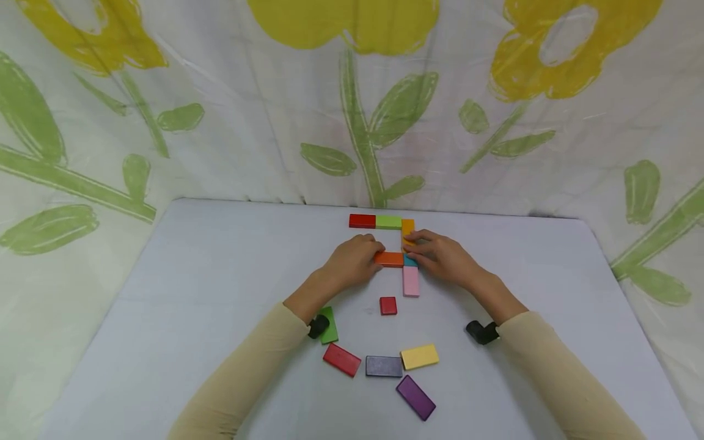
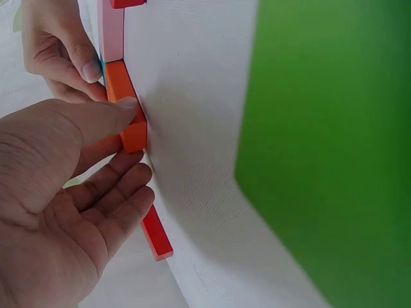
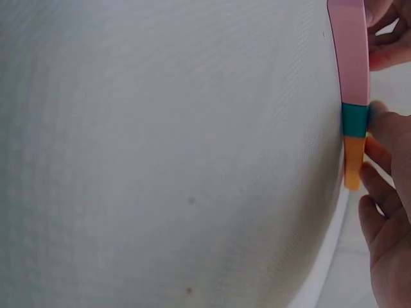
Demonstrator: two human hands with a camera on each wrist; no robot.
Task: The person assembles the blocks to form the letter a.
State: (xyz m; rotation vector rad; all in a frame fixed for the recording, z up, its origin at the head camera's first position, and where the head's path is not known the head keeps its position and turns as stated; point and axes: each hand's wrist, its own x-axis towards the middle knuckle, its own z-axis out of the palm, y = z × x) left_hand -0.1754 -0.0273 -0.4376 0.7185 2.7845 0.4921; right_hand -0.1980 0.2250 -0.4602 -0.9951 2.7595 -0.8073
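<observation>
My left hand [image 1: 354, 260] pinches the left end of an orange block [image 1: 389, 260] between thumb and fingers. The block's right end meets a small teal block [image 1: 410, 260]. My right hand [image 1: 442, 256] lies on the right side of the row; its thumb [image 3: 379, 119] is at the teal block and its fingers touch an amber block [image 3: 354, 160], partly covering it. A pink block [image 1: 410, 281] extends from the teal one toward me. Beyond my hands, a dark red block [image 1: 362, 220] and a lime block [image 1: 388, 222] lie end to end, leading to the amber block.
Closer to me lie a small red block [image 1: 388, 305], a green block [image 1: 330, 326] beside the left wrist, a red block [image 1: 342, 360], a dark grey block [image 1: 384, 366], a yellow block [image 1: 420, 357] and a purple block [image 1: 415, 398]. A flowered curtain [image 1: 247, 122] hangs behind the white table [image 1: 220, 263].
</observation>
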